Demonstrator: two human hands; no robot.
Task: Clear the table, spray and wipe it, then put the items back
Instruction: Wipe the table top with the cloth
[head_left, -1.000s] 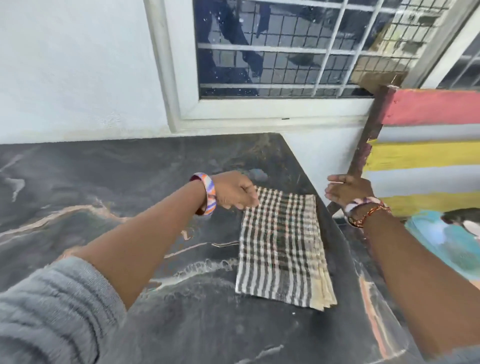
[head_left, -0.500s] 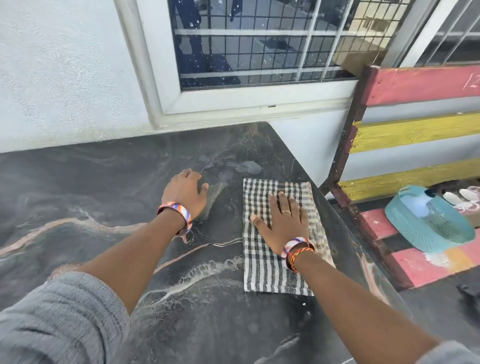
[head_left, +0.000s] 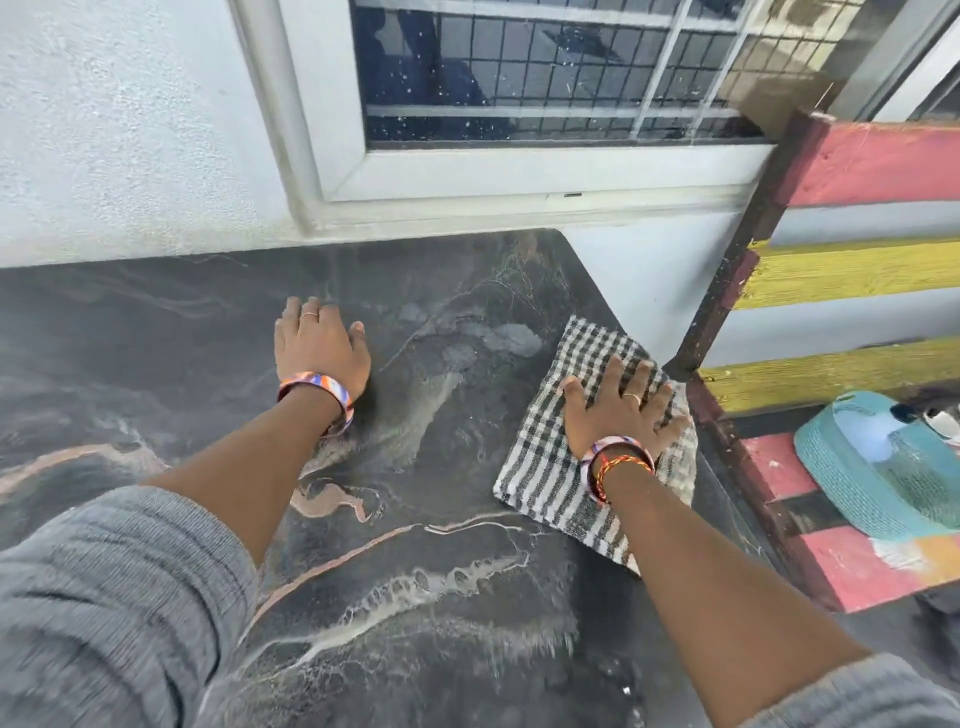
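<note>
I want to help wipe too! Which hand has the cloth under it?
The right hand. It lies flat on the checked cloth near the table's right edge. The left hand rests on the bare dark table.

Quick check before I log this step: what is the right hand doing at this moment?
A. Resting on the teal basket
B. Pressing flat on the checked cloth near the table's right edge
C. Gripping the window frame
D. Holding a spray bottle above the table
B: the right hand lies palm down, fingers spread, on the checked cloth by the right edge of the table; the left hand rests on bare tabletop.
</note>
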